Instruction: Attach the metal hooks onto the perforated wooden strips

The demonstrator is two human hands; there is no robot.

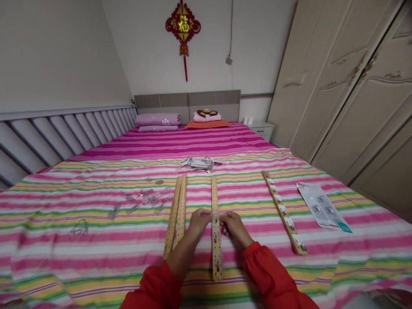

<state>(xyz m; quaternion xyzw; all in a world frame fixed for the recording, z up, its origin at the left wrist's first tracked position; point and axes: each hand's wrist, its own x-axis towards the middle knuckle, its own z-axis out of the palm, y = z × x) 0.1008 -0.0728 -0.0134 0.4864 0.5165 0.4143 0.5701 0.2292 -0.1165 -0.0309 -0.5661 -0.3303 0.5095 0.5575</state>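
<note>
A perforated wooden strip [214, 193] lies lengthwise on the bed in front of me. Small metal-and-clear hooks [216, 237] sit along its near half. Over the strip's middle, my left hand [198, 222] pinches the left edge of a small clear plastic piece [216, 213]. My right hand [234, 226] has its fingertips closed on the right edge of the same piece. Whether the piece touches the wood, I cannot tell. Just left of my left hand lie two more perforated wooden strips [173, 214], side by side and partly behind my forearm.
On the right lie a strip with several white round hooks [282, 209] and a blister pack [322, 208]. Several loose clear hooks [151, 197] are scattered left, near a crumpled clear wrapper [79, 228]. A plastic packet [199, 163] lies beyond the strips on the striped sheet [106, 262].
</note>
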